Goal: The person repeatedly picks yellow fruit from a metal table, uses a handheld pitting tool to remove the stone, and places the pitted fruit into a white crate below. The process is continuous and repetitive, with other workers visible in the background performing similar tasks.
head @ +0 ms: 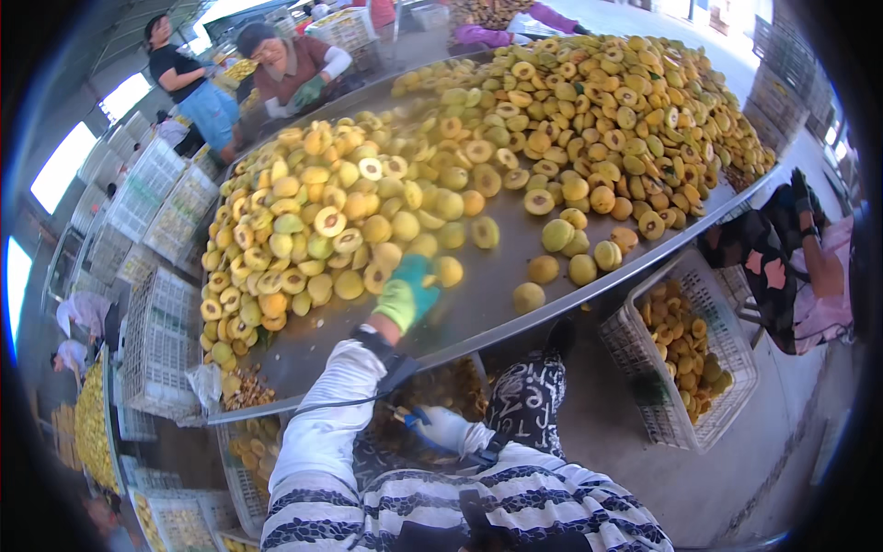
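Observation:
My left hand [407, 293], in a green glove, reaches over the metal table at the near edge of a heap of halved yellow stone fruit [331, 221]. Its fingers are beside a single yellow fruit [450, 271]; blur hides whether they grip anything. Many cut faces in the heap show brown pits or hollows. Below the table's edge, near my lap, my right hand [445, 428] wears a white and blue glove. It is closed on a small hand tool [400, 414], whose tip is hard to make out.
A second fruit heap [607, 117] covers the table's far right. A plastic crate of fruit halves [683, 352] stands right of my legs; another [252, 455] is below the table at left. Loose pits [245, 388] lie at the left corner. A person [296, 69] works across the table.

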